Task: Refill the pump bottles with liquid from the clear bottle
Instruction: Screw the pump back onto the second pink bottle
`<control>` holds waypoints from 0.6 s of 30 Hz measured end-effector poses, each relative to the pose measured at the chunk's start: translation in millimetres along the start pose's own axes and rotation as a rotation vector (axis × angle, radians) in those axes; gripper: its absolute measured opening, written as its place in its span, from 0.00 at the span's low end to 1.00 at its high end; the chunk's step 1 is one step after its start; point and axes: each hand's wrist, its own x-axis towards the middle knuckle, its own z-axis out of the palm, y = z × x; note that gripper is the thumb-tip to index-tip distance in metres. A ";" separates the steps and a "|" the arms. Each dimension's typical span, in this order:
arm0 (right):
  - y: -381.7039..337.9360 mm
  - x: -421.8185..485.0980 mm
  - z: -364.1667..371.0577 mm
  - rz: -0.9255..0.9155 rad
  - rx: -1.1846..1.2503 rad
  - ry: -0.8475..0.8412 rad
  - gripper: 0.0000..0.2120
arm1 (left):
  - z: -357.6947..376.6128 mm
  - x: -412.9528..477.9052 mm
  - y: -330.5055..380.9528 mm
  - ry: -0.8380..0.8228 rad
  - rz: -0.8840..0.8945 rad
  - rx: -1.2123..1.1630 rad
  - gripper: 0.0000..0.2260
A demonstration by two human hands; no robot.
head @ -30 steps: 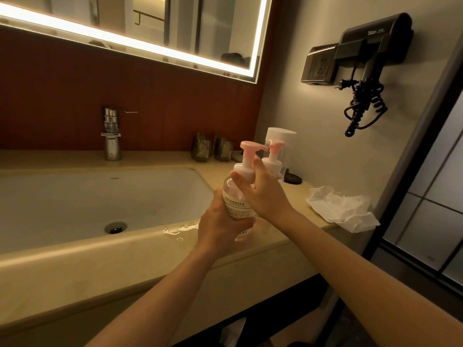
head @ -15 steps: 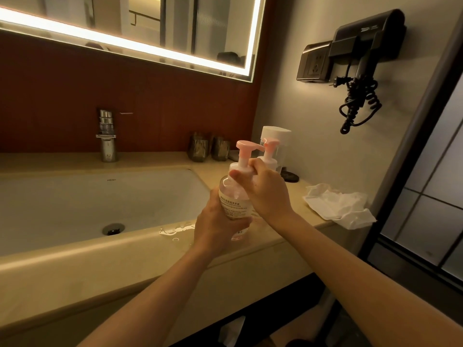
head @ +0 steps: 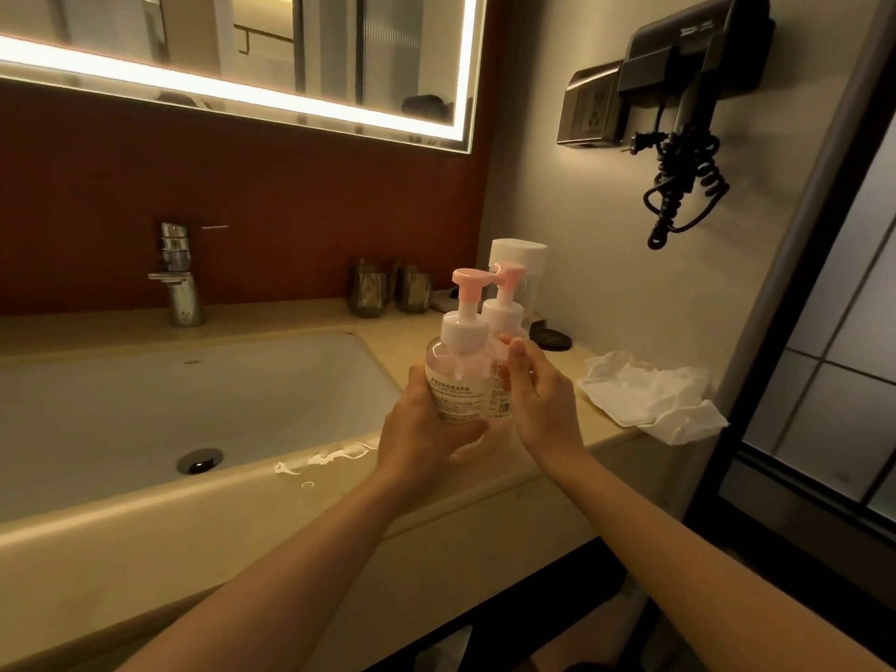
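Observation:
My left hand (head: 422,429) grips the lower body of a clear pump bottle (head: 458,375) with a white collar and pink pump head, held upright just above the counter edge. My right hand (head: 543,405) hovers at the bottle's right side with relaxed fingers, off the collar. A second pink-headed pump bottle (head: 504,310) stands right behind the first. Behind that is a taller clear bottle with a white cap (head: 519,254), against the wall.
The sink basin (head: 145,405) and tap (head: 179,278) lie to the left. A wet spill (head: 329,458) glistens on the counter edge. Two dark cups (head: 368,293) and a small black lid (head: 550,338) sit at the back. Crumpled tissue (head: 649,395) lies right; a hair dryer (head: 693,55) hangs above.
My right hand has let go of the pump collar and dropped to the bottle's right side. My left hand keeps hold of the bottle.

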 end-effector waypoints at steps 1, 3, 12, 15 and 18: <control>2.8 2.9 -0.4 0.009 0.015 -0.007 0.17 | 2.7 3.2 0.6 -0.003 -0.005 0.001 0.30; 8.5 8.1 -1.0 0.012 0.032 -0.024 0.18 | 7.9 10.0 1.6 -0.003 -0.007 0.010 0.30; 25.6 32.9 -2.9 0.032 0.061 -0.088 0.23 | 31.3 41.3 -2.5 -0.027 0.015 0.009 0.35; 27.4 40.4 -4.3 0.029 0.004 -0.104 0.20 | 35.4 47.6 -3.4 -0.047 0.002 -0.008 0.36; 23.8 42.5 -4.6 0.014 -0.032 -0.038 0.19 | 32.8 50.2 -2.9 -0.105 -0.021 -0.067 0.40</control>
